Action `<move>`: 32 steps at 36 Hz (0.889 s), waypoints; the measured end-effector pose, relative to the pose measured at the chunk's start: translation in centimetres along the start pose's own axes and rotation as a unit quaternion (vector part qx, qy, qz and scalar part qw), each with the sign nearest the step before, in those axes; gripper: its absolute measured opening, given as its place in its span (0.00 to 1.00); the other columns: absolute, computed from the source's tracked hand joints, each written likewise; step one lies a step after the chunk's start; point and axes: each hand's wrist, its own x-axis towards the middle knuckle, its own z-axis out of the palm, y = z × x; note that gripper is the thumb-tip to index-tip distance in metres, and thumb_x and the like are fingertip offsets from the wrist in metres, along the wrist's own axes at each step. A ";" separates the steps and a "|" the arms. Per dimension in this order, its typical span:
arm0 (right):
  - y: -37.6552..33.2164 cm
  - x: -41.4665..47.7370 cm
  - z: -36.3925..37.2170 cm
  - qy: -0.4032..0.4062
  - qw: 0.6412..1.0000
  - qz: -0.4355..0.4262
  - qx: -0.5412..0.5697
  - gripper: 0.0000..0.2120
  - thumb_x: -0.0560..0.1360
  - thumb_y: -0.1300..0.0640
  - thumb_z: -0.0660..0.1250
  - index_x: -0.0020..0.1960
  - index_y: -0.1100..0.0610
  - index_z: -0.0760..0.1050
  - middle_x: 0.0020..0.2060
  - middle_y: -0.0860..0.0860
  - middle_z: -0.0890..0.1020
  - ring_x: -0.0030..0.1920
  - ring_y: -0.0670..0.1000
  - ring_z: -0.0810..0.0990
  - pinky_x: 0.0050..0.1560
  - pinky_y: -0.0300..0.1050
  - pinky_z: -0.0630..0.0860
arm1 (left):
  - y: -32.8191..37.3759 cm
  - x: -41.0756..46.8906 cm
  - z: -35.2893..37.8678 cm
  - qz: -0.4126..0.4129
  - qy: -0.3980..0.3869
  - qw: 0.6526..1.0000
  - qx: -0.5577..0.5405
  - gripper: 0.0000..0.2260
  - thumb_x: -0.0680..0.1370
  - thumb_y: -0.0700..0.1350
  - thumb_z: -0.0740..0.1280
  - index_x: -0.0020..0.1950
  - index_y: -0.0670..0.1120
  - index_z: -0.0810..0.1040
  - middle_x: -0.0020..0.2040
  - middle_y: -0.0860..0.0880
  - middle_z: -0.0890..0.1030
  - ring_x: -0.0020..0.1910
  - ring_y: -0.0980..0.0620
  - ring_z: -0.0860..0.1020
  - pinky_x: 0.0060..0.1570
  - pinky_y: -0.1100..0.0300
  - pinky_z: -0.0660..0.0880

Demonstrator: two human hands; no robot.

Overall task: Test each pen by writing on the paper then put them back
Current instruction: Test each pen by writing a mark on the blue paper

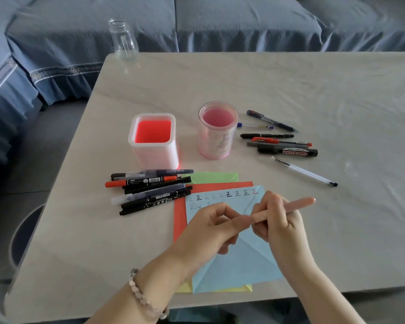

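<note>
A person's right hand (281,226) curls round the barrel of a pink pen (301,204), while the left hand (209,228) pinches its near end between thumb and fingertips. The pen is held level just above a sheet of blue paper (243,265). Whether its cap is on or off cannot be told, as the fingers hide it. The job looks roughly half done. One full row of small handwritten marks (222,195) and the start of a second run along the top of the creased blue sheet, so a good number of pens appear to have been tried. Putting them back seems not yet begun. The square holder (153,116), frosted white with a glowing red inside, and the round pink holder (218,146) both look empty. A heap of mostly black markers (150,190) lies to the left of the paper. A looser group of pens (278,141), one a thick whiteboard marker, lies to the right of the round holder, with a slim clear pen (304,171) apart from them. Red paper (180,220), green paper (215,177) and yellow paper (246,288) peek from under the blue. All of it sits on a smooth, pale, stone-patterned table (290,90).
</note>
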 end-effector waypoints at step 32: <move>2.5 4.3 -2.8 -0.171 0.936 0.002 -0.307 0.19 0.76 0.44 0.52 0.33 0.47 0.75 0.23 0.44 0.75 0.25 0.43 0.71 0.33 0.35 0.68 | -2.6 1.5 -1.7 0.110 0.180 0.968 0.138 0.05 0.74 0.46 0.69 0.41 0.47 0.77 0.33 0.55 0.79 0.36 0.58 0.76 0.40 0.66 0.71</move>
